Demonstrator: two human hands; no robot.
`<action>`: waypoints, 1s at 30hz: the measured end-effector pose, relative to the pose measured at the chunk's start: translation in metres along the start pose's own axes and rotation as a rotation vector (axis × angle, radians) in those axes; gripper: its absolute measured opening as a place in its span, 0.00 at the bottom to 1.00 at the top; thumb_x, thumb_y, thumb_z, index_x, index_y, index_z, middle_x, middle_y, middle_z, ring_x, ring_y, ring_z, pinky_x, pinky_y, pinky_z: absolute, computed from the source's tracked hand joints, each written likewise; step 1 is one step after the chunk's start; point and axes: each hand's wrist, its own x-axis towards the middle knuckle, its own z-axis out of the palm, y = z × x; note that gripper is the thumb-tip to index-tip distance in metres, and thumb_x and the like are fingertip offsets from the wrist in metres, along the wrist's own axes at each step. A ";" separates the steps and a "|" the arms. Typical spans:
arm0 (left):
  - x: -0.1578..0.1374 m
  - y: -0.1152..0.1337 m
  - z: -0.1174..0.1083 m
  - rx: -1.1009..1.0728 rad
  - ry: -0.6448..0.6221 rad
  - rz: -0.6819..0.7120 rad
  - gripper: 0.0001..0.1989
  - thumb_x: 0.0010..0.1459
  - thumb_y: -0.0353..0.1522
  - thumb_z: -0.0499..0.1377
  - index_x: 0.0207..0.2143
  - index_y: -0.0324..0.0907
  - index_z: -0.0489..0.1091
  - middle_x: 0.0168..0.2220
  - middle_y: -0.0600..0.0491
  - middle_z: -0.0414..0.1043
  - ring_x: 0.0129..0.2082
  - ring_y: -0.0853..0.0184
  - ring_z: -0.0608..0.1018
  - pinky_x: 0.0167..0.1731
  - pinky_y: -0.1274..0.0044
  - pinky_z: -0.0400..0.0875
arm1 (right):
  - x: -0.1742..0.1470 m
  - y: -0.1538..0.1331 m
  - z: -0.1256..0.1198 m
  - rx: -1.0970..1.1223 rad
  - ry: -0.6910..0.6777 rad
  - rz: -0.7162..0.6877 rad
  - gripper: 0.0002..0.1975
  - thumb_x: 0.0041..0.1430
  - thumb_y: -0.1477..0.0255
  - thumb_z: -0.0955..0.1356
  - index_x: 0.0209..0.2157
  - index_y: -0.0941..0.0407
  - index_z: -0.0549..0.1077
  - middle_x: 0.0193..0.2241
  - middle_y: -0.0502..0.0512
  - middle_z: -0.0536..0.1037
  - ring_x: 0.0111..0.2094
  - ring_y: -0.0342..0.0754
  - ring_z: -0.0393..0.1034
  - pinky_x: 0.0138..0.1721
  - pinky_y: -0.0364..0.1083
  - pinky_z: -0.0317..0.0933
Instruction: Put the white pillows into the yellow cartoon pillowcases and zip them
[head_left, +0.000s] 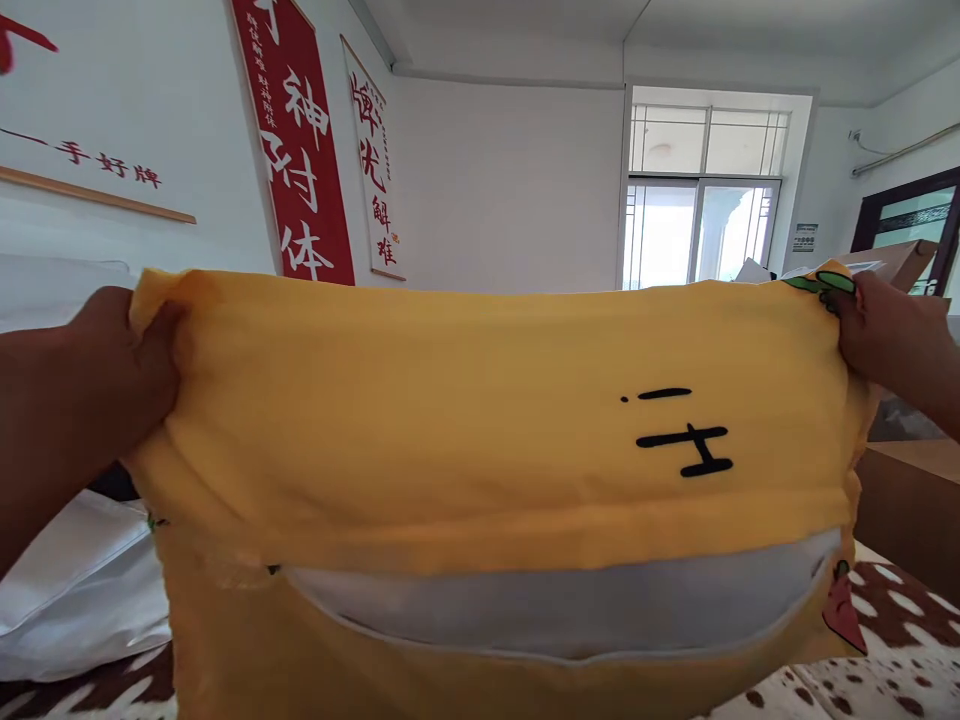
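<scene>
A yellow pillowcase [450, 420] is stretched wide in front of me, with "Hi" printed sideways in black on its right part. My left hand [127, 350] is closed around its upper left corner, the thumb pressed into the cloth. At the upper right corner, beside a printed green leaf, my right hand [892, 320] grips the fabric. Below the yellow flap a long slit gapes, and pale grey-white material [570, 605] shows inside it. Whether that is a pillow or the cloth's inner side, I cannot tell. A red printed shape [845, 610] shows at the lower right edge.
Under the pillowcase lies a brown-and-white spotted bedspread [900, 650]. A shiny white bundle [82, 590] rests at the left, and a cardboard box [911, 500] stands at the right. Wall scrolls [300, 150] hang at the left; a window [701, 200] is behind.
</scene>
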 end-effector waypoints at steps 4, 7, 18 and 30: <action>0.007 0.000 0.030 -0.016 -0.038 0.072 0.24 0.61 0.38 0.39 0.40 0.27 0.66 0.30 0.52 0.65 0.45 0.51 0.73 0.45 0.59 0.66 | -0.002 -0.004 0.019 0.065 -0.103 0.050 0.09 0.63 0.69 0.59 0.30 0.57 0.62 0.22 0.51 0.63 0.21 0.40 0.44 0.27 0.44 0.42; 0.003 -0.003 0.059 -0.101 -0.114 0.028 0.25 0.61 0.42 0.39 0.36 0.31 0.67 0.27 0.52 0.63 0.37 0.59 0.73 0.41 0.67 0.68 | -0.015 -0.005 0.045 0.160 -0.177 0.124 0.10 0.63 0.69 0.59 0.28 0.56 0.62 0.22 0.51 0.64 0.22 0.42 0.49 0.27 0.44 0.43; -0.019 -0.009 0.202 0.252 -0.133 0.270 0.28 0.64 0.43 0.31 0.43 0.34 0.63 0.21 0.51 0.60 0.24 0.61 0.67 0.25 0.77 0.48 | -0.061 -0.015 0.185 0.248 -0.163 0.123 0.10 0.62 0.67 0.59 0.27 0.54 0.55 0.19 0.46 0.55 0.19 0.41 0.43 0.25 0.43 0.39; -0.016 -0.005 0.345 -0.643 -0.476 -0.172 0.32 0.45 0.56 0.53 0.36 0.36 0.67 0.33 0.49 0.71 0.30 0.67 0.69 0.28 0.77 0.65 | -0.101 -0.029 0.297 0.379 -0.175 0.228 0.15 0.55 0.65 0.61 0.19 0.53 0.52 0.15 0.46 0.57 0.19 0.42 0.51 0.24 0.44 0.42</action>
